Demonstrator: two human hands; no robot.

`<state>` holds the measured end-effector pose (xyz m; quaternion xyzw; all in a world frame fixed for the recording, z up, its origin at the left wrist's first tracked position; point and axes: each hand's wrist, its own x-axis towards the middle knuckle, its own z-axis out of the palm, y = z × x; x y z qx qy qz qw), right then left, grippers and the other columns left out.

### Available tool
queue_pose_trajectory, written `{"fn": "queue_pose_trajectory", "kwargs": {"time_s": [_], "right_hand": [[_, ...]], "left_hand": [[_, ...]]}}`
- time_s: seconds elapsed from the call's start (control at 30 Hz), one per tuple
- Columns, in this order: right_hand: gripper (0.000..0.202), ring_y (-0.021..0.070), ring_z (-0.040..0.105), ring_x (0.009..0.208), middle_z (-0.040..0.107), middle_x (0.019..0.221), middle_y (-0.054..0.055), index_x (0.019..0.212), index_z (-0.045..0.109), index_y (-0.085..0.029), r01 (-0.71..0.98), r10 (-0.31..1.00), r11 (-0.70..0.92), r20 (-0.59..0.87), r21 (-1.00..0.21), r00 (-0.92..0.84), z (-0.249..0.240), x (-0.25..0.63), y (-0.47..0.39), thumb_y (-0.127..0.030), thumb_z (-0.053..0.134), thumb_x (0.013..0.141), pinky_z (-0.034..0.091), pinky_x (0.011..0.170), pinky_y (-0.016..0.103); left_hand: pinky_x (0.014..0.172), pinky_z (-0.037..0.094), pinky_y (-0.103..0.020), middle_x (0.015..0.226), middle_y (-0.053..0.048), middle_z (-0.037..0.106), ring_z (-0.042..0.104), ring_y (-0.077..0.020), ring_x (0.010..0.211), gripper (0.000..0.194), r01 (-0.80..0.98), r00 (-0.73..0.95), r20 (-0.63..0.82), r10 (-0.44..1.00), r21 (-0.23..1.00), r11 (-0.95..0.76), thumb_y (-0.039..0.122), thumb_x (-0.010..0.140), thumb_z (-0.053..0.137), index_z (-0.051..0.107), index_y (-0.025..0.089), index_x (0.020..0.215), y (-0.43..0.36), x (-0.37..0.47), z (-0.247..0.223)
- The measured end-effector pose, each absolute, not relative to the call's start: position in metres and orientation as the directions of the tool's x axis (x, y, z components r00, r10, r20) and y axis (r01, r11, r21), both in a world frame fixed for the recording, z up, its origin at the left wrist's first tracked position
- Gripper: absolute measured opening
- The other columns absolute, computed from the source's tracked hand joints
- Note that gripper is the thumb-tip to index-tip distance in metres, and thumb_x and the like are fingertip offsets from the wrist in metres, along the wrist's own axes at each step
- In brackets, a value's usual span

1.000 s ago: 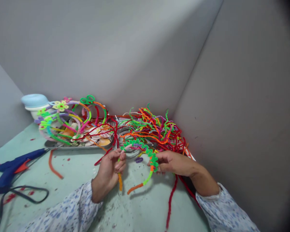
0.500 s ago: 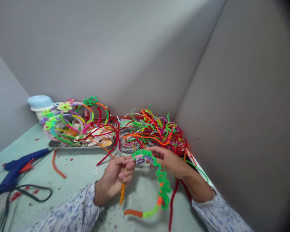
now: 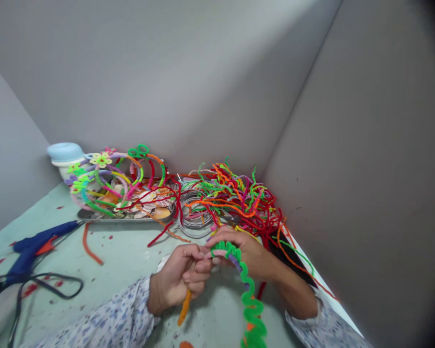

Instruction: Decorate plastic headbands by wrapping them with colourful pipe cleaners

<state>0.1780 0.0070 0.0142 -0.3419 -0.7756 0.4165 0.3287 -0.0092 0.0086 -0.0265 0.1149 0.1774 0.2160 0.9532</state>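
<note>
A headband wrapped in coloured pipe cleaners [image 3: 221, 253] arches between my hands, with pink and purple sections near the top. Along its outer edge runs a green wavy pipe cleaner [image 3: 244, 278], bent into tight loops. My left hand [image 3: 179, 278] pinches the pink part, and an orange end [image 3: 184, 309] of the band sticks out below its fingers. My right hand [image 3: 244, 249] curls over the top of the arch, fingers closed on the green loops and the band. The lower right end of the headband runs out of the bottom of the view.
Behind my hands lies a tangled heap of pipe cleaners [image 3: 239, 195] beside a coil of wire [image 3: 195, 227]. Finished-looking flowered headbands [image 3: 101, 160] rest on a metal tray [image 3: 126, 221] of shells. To the left are a blue glue gun [image 3: 29, 249] with its cord and a lidded white container [image 3: 67, 157].
Both hands and the headband have shifted slightly down and right. The headband's lower part has dropped partly out of view. My right fingers have closed in nearer my left.
</note>
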Motion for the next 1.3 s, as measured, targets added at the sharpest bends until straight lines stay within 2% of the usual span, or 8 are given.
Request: {"fn": "queue_pose_trajectory", "kwargs": {"time_s": [0.13,0.2,0.27,0.33,0.4,0.53,0.8,1.3], "right_hand": [[0.017,0.0179,0.058,0.089,0.064,0.091,0.004,0.088,0.070,-0.020,0.215,0.784,0.409,0.221,-0.887,-0.580,0.015,0.180,0.008,-0.033,0.069,0.077,0.044,0.085,0.034],[0.018,0.0180,0.059,0.091,0.065,0.095,0.005,0.087,0.068,-0.019,0.177,0.793,0.354,0.195,-0.918,-0.577,0.015,0.182,0.008,-0.033,0.068,0.077,0.045,0.085,0.033],[0.020,0.0175,0.061,0.089,0.066,0.096,0.005,0.087,0.066,-0.018,0.161,0.826,0.265,0.137,-0.951,-0.547,0.015,0.186,0.010,-0.034,0.069,0.076,0.047,0.081,0.032],[0.022,0.0158,0.062,0.078,0.067,0.087,0.004,0.086,0.065,-0.017,0.172,0.872,0.165,0.062,-0.971,-0.486,0.013,0.192,0.013,-0.035,0.069,0.074,0.048,0.071,0.029],[0.022,0.0129,0.059,0.063,0.064,0.070,0.000,0.082,0.063,-0.016,0.178,0.911,0.080,-0.001,-0.981,-0.413,0.009,0.199,0.018,-0.035,0.070,0.072,0.046,0.060,0.025],[0.015,0.0091,0.052,0.049,0.059,0.060,-0.004,0.076,0.056,-0.017,0.164,0.957,-0.003,-0.051,-0.986,-0.286,0.000,0.212,0.030,-0.029,0.065,0.074,0.040,0.049,0.021],[0.013,0.0077,0.049,0.043,0.057,0.054,-0.005,0.069,0.052,-0.018,0.263,0.983,-0.076,-0.116,-0.962,-0.139,-0.007,0.214,0.038,-0.026,0.059,0.075,0.038,0.045,0.021],[0.015,0.0091,0.051,0.041,0.057,0.051,-0.006,0.068,0.049,-0.019,0.261,0.986,-0.110,-0.138,-0.959,-0.093,-0.018,0.207,0.042,-0.027,0.059,0.074,0.038,0.043,0.021]], "left_hand": [[0.031,0.017,-0.013,0.057,0.002,0.048,0.025,0.0004,0.030,0.012,-0.383,0.845,-0.227,0.485,0.376,0.844,0.010,0.070,0.048,0.056,0.007,0.079,0.007,-0.004,-0.027],[0.036,0.030,-0.015,0.068,-0.003,0.056,0.042,-0.0034,0.037,0.013,-0.433,0.808,-0.182,0.560,0.460,0.775,0.010,0.071,0.049,0.057,0.009,0.081,0.006,0.000,-0.027],[0.056,0.045,-0.021,0.081,-0.009,0.062,0.059,-0.0111,0.058,0.016,-0.500,0.742,-0.146,0.655,0.531,0.684,0.009,0.072,0.051,0.060,0.010,0.086,0.008,0.002,-0.028],[0.079,0.046,-0.028,0.091,-0.012,0.064,0.063,-0.0174,0.081,0.023,-0.545,0.661,-0.134,0.738,0.589,0.596,0.008,0.073,0.054,0.062,0.008,0.094,0.012,0.001,-0.029],[0.085,0.044,-0.030,0.099,-0.014,0.066,0.063,-0.0200,0.091,0.032,-0.548,0.583,-0.127,0.803,0.667,0.504,0.008,0.073,0.056,0.062,0.009,0.104,0.017,-0.003,-0.030],[0.086,0.043,-0.033,0.101,-0.014,0.067,0.063,-0.0222,0.093,0.026,-0.515,0.482,-0.104,0.870,0.770,0.377,0.016,0.080,0.055,0.064,0.010,0.103,0.025,-0.010,-0.031],[0.081,0.045,-0.033,0.090,-0.010,0.069,0.064,-0.0212,0.083,0.021,-0.536,0.427,-0.053,0.903,0.789,0.300,0.016,0.082,0.049,0.066,0.012,0.092,0.015,-0.003,-0.022],[0.073,0.048,-0.026,0.085,-0.004,0.070,0.067,-0.0153,0.073,0.015,-0.458,0.161,-0.090,0.983,0.875,0.155,0.024,0.080,0.063,0.056,0.016,0.091,0.024,-0.006,-0.026]]}}
